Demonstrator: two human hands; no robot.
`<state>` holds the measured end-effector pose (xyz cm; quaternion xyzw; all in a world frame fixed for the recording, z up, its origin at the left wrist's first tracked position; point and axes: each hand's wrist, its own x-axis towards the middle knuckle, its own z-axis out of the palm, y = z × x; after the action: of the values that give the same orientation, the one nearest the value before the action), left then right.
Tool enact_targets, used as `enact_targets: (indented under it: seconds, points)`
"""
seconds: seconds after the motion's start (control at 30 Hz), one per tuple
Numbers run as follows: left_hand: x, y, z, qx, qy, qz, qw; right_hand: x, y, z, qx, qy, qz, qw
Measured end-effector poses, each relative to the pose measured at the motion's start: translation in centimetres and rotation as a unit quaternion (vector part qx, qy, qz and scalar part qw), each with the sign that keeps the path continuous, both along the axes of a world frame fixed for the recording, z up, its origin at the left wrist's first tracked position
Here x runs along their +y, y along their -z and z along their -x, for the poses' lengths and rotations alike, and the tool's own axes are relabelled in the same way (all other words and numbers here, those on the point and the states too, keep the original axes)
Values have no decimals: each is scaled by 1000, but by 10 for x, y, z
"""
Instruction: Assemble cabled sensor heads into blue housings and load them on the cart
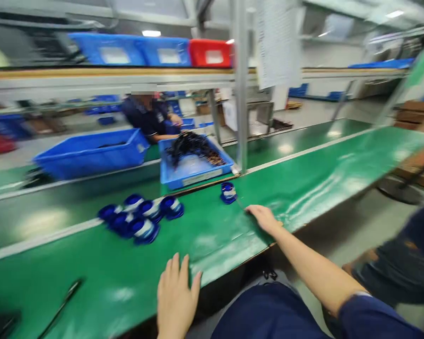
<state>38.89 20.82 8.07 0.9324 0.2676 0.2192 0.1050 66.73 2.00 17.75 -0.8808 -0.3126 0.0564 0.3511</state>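
Note:
My left hand [175, 294] lies flat on the green table [304, 183] near its front edge, fingers stretched out and together, holding nothing. My right hand [265, 217] reaches forward onto the green surface, fingers extended; a thin dark wire runs from its fingertips to a single blue-and-white spool [228, 192]. Whether the fingers pinch that wire is blurred. A cluster of several blue-and-white spools [141, 217] lies to the left of both hands.
A shallow blue tray [198, 176] with black cables sits behind the spool, and a deep blue bin [88, 153] is to its left. A co-worker [148, 115] sits across the table. A metal post [240, 84] rises from the divider. A dark tool [61, 303] lies at front left.

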Motion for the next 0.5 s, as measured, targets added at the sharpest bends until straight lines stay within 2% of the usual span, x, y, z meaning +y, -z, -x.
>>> enact_targets:
  seconds: [0.07, 0.13, 0.2, 0.23, 0.3, 0.37, 0.43, 0.5]
  points:
    - [-16, -13, -1, 26, 11, 7, 1000, -47, 6, 12, 17, -8, -1, 1000]
    - [-25, -23, -2, 60, 31, 32, 997, -89, 17, 9, -49, -5, -12, 999]
    - [-29, -32, -3, 91, 47, 71, 992, -115, 31, -5, -128, -53, -12, 990]
    - [-30, -36, -4, 103, 41, 93, 989, -120, 39, -11, -148, -74, -7, 986]
    - [-32, -48, -6, 115, 19, 136, 984, -114, 49, -16, -154, -120, 1, 981]
    - [-35, -63, -14, 98, 27, 181, 978, -96, 50, -9, -123, -144, 1, 982]
    - [-40, -73, -30, 59, 106, 239, 963, -79, 41, 3, -84, -133, -11, 987]
    - [-48, -74, -52, 30, 231, 308, 922, -69, 29, 17, -50, -102, -27, 993]
